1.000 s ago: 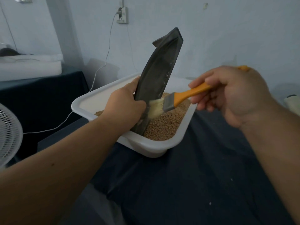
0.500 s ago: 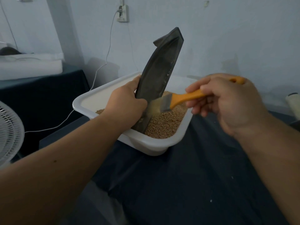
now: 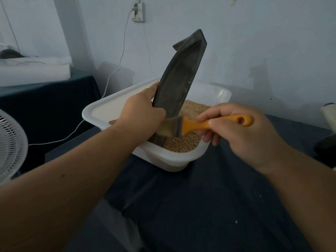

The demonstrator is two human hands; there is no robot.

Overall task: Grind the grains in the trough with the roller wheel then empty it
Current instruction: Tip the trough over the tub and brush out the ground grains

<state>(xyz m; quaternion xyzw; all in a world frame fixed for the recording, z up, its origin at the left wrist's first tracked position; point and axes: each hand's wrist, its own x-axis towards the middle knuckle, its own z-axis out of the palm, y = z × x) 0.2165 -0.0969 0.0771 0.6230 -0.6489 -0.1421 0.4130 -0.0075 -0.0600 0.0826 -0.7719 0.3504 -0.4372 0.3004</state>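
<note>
We see the dark trough (image 3: 180,75) standing on end inside the white tub (image 3: 94,110). Its lower tip is down among the grains (image 3: 181,144) near the tub's front wall, and its upper end leans up and to the right, well above the rim. The left hand (image 3: 141,115) grips the trough low on its left edge, fingers curled behind it and thumb laid across the front.

The right hand (image 3: 241,135), over the tub's right front corner, pinches the orange handle of a flat brush (image 3: 194,125) between the thumb and the curled fingers. The bristles look blurred and lie against the trough's hollow face, just beside the left thumb.

Grains cover the tub floor. The tub sits on a dark cloth (image 3: 200,206). Left of the tub is a white fan (image 3: 11,142). On the wall behind the tub is a socket (image 3: 139,12), with a white cable (image 3: 116,70) trailing down past the tub's left side.
</note>
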